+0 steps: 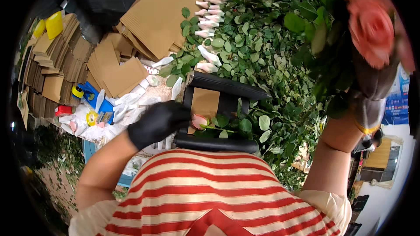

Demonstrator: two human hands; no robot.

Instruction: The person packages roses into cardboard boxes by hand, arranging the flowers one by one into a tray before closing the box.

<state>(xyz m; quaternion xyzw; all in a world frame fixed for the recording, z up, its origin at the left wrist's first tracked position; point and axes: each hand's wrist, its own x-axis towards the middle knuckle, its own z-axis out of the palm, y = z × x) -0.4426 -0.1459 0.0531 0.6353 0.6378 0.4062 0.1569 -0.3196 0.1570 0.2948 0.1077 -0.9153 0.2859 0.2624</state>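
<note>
A black padded cradle [226, 87] stands right in front of me, with a piece of brown cardboard [206, 101] in it. One pink rose [199, 121] lies there, its leafy stem pointing right. My left hand [160, 123], in a black glove, is beside the bloom; its fingertips blur together, so contact is unclear. Raised at the upper right, my right hand [374, 83] wears a greyish glove with a yellow cuff edge. It grips coral roses [372, 29] whose blooms and dark leaves partly hide the fingers.
Leafy rose stems [262, 52] cover the right side, with net-wrapped blooms [210, 19] along their left edge. Cardboard sheets [164, 13] and stacked cardboard [59, 68] occupy the left. White foam net sleeves [131, 96], a blue tape dispenser [93, 98] and a red box [63, 110] lie nearer.
</note>
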